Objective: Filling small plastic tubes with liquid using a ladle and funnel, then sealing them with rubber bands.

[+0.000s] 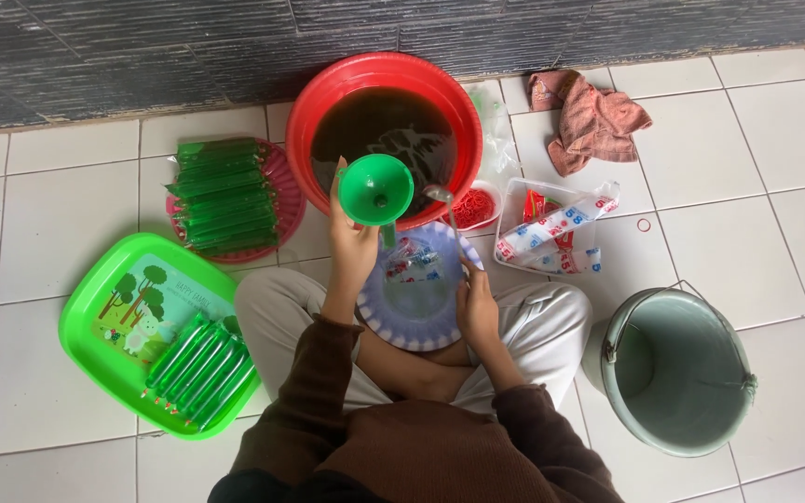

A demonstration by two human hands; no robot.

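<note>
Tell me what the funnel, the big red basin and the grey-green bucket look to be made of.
Funnel, held in the left hand: glossy green plastic, by its uniform colour and sheen. Red basin: smooth moulded plastic with a rolled rim. Bucket: probably matte plastic, with a thin wire-like handle that seems metal.

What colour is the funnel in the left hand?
Bright green, clearest in the head view: the funnel is held by the left hand over the red basin.

White tiled floor (pixel 39 186), dark wall (pixel 142 47)
</note>
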